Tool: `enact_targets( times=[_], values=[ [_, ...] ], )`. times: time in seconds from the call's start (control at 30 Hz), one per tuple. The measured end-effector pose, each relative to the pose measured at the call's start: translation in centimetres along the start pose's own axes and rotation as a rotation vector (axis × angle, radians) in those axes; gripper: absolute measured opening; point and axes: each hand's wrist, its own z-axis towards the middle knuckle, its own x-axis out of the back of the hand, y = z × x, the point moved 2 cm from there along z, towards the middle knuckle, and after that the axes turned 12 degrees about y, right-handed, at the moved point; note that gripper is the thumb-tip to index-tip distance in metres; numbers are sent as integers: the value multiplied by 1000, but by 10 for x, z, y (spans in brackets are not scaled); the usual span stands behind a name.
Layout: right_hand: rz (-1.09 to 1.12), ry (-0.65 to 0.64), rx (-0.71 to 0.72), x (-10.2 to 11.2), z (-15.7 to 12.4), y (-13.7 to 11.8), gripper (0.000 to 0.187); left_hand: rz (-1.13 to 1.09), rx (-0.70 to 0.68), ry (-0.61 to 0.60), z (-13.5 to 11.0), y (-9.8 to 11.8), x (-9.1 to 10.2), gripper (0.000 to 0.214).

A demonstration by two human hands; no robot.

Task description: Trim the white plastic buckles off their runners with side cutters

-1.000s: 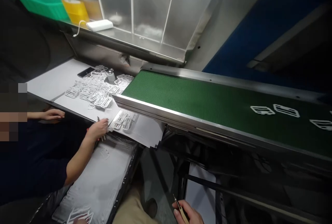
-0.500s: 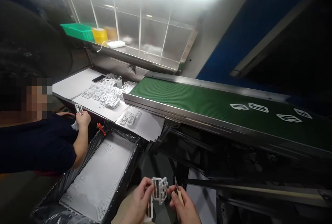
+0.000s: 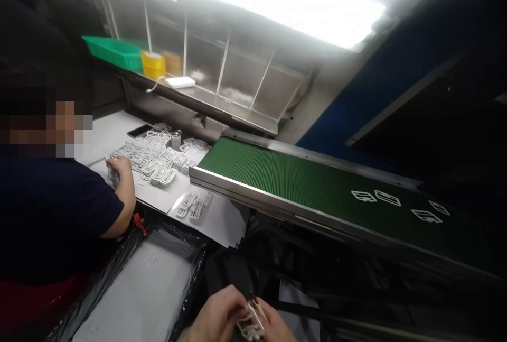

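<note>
At the bottom of the head view my left hand (image 3: 217,314) has its fingers closed around a white plastic frame part (image 3: 249,330) with openings in it. Right beside it, my right hand (image 3: 277,326) grips a small hand tool (image 3: 255,302) with a pale handle and a dark, narrow tip; its exact kind is not clear. Both hands are close together, and the tool lies against the part or just in front of it. Fingers and blur hide much of the part's outline.
A green conveyor belt (image 3: 253,165) carries several white frames (image 3: 388,197) at right. Piled frames (image 3: 146,154) cover part of the worktable (image 3: 158,199). A co-worker's arm (image 3: 124,188) reaches there. A black-lined box (image 3: 134,284) stands below, orange-handled tool (image 3: 140,224) at its edge.
My hands have come together, with the white part now tilted and lower beside the tool. The co-worker's hand has moved to the table pile. The whole view has shifted and tilted.
</note>
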Motion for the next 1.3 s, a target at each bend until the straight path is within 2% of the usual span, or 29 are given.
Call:
enact_targets(
  times=[0.1,0.17,0.33,0.47,0.6,0.67,0.73,0.8,0.87,0.97,1.03,1.13,1.23,1.3],
  values=[
    [22,-76,-84,-28,2,-12,71,-43,147,68,-28,-14,13,39],
    [33,-115,-140,-39,4,-12,66,-51,254,114,-50,-25,17,40],
    [98,-289,-248,-47,7,-5,83,-3,393,285,-84,-48,24,43],
    [115,-400,-252,-43,6,-8,88,17,361,365,-86,-49,29,36],
    [154,-356,-209,-34,-1,-4,93,-20,259,349,-69,-34,29,34],
    [169,-270,-159,-25,-9,-3,91,-56,227,315,-54,-24,25,39],
    [151,-126,-87,-11,-22,-6,81,-93,234,284,-38,-12,17,45],
    [112,55,-14,7,-41,-13,73,-126,298,270,-23,0,6,47],
    [31,228,76,25,-61,-22,74,-160,416,220,-8,15,-8,52],
    [-170,390,238,47,-86,-29,73,-208,585,-15,10,38,-32,60],
    [-271,456,303,56,-97,-27,74,-215,618,-189,19,52,-48,55],
    [-425,623,346,61,-116,-15,76,-191,568,-342,27,70,-71,46],
    [-722,864,462,64,-141,-4,69,-129,463,-428,32,85,-97,47],
    [-942,980,547,75,-156,1,62,-31,390,-491,40,92,-118,50]
  ],
)
